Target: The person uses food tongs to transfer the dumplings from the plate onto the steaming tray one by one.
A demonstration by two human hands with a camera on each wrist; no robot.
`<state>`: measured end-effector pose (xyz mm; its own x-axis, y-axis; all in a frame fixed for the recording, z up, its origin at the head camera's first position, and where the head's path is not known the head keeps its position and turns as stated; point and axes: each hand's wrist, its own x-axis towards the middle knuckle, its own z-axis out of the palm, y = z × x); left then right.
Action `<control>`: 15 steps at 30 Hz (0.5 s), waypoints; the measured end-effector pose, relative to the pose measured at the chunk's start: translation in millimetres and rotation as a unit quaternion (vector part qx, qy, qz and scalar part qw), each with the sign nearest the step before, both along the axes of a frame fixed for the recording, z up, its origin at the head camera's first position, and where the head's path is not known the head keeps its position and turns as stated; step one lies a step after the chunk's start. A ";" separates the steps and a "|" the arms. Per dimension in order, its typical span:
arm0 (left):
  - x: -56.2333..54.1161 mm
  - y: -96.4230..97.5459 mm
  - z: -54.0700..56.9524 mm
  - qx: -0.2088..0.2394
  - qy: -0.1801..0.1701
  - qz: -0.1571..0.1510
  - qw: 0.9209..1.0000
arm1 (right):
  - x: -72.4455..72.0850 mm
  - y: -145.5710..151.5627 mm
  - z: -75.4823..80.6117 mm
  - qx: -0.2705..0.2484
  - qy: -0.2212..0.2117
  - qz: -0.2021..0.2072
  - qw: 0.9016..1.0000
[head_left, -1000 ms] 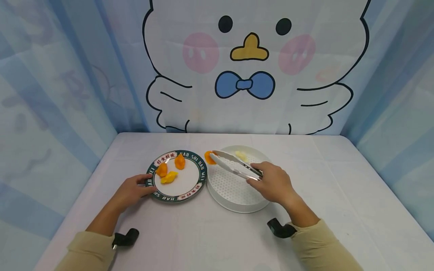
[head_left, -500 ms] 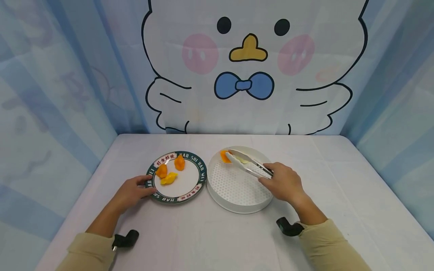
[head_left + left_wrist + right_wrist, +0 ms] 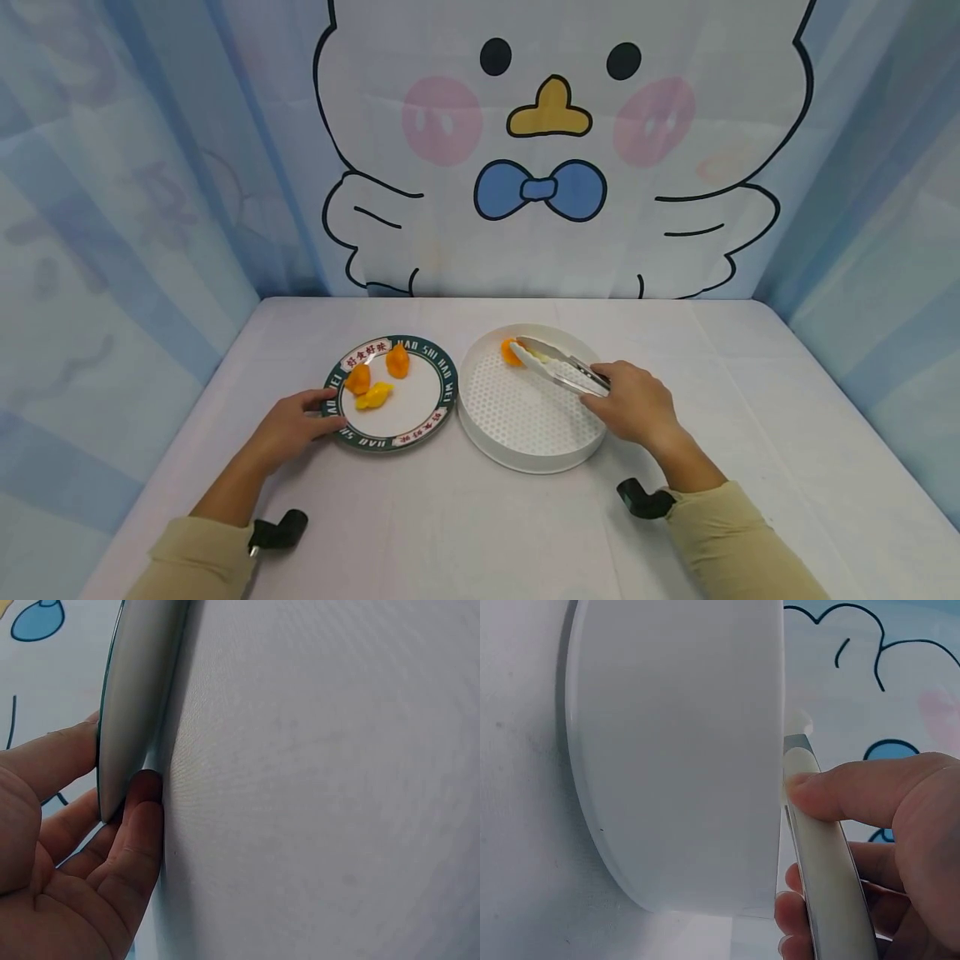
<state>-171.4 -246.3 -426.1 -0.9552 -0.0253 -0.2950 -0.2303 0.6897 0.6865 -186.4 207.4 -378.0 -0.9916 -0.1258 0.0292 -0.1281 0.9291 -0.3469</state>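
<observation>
At the left, my left hand [image 3: 292,423] grips the rim of a white plate [image 3: 412,400] with a green lettered border. In the left wrist view the thumb lies on the rim's face and the fingers [image 3: 139,832] curl beneath it. On the plate sit two small orange pieces and a yellow piece [image 3: 374,395]. My right hand [image 3: 637,404] holds metal tongs [image 3: 558,367] with pale handle grips, thumb on one arm and fingers round the other. The tongs' tips are at an orange piece [image 3: 512,352] over the far part of a round white perforated tray [image 3: 517,417]. A pale yellow piece there is mostly hidden behind the tongs.
Plate and tray stand side by side, their edges close together, on a table with a white cloth [image 3: 450,533]. A cartoon-printed curtain [image 3: 555,242] rises behind the far table edge, and blue curtains flank both sides.
My right hand has moved right with the tongs, bringing the orange piece from the gap beside the plate to over the white tray. My left hand stays on the plate rim.
</observation>
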 end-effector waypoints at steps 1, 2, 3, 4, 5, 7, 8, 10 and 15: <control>-0.1 -0.1 -0.5 0.001 0.000 0.001 1.000 | -0.2 -0.2 -0.1 0.001 -0.001 0.000 1.000; -0.2 -0.2 -0.8 0.002 0.001 0.001 1.000 | -0.5 -0.4 -0.2 0.003 -0.002 0.000 1.000; -0.3 -0.4 -1.1 0.003 0.001 0.001 1.000 | -0.8 -0.6 -0.5 0.004 -0.004 -0.001 1.000; -0.3 -0.4 -1.2 0.003 0.002 0.001 1.000 | -1.1 -0.9 -0.6 0.005 -0.005 -0.001 1.000; -0.3 -0.5 -1.3 0.003 0.003 0.000 1.000 | -1.4 -1.4 -0.7 0.006 -0.006 -0.001 1.000; -0.3 -0.6 -1.0 0.002 0.005 -0.002 1.000 | -2.0 -2.5 -0.5 0.005 -0.009 -0.002 1.000; -0.2 -0.6 -0.8 0.002 0.006 -0.002 1.000 | -2.3 -3.1 -0.3 0.005 -0.010 -0.001 1.000; 0.0 -0.5 -0.5 0.001 0.006 -0.002 1.000 | -2.6 -4.7 0.4 0.003 -0.013 -0.001 1.000; 0.4 -0.9 -0.8 0.005 0.006 -0.001 1.000 | -3.2 -8.6 0.7 0.005 -0.021 -0.004 1.000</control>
